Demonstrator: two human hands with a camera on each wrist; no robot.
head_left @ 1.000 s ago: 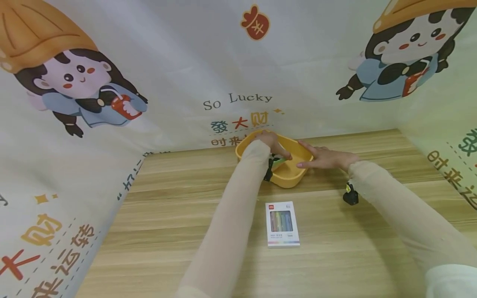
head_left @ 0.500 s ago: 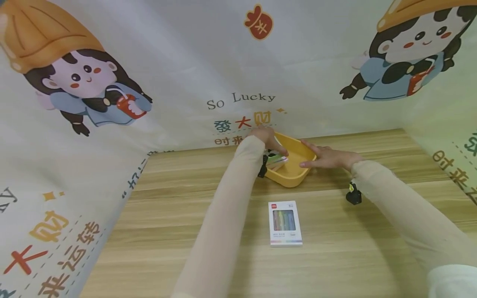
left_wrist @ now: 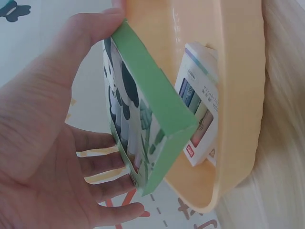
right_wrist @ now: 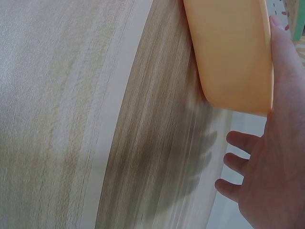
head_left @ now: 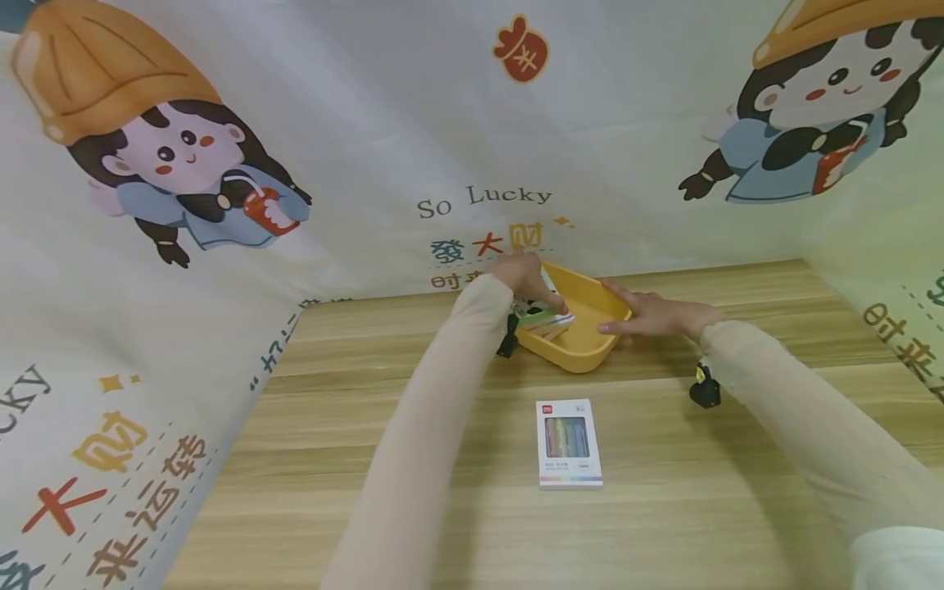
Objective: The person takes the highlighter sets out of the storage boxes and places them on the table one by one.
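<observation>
Boxes of coloured pens were what we were handling, and the green panda box (left_wrist: 143,119) sat in our left hand (head_left: 525,279), thumb along its top edge and fingers curled under it, held tilted at the near-left rim of the yellow tray (head_left: 583,348). In the left wrist view the box stood over the tray's inner wall, not flat on the floor, so we could not say from the pictures whether it was on its way in or out. A second box, the white pen pack (left_wrist: 200,109), lay inside the tray against its wall, touching nothing but the tray. Our right hand (head_left: 652,315) lay with fingers stretched and relaxed along the tray's right rim, the thumb pressed to the outer wall in the right wrist view, steadying it without gripping anything. A third box, the white marker box (head_left: 569,443), rested flat on the wooden table (head_left: 332,426), well apart from the tray and nearer to us, untouched by either hand. We judged the work to be partway: one box settled in the tray, one in hand at the rim, one left on the table.
</observation>
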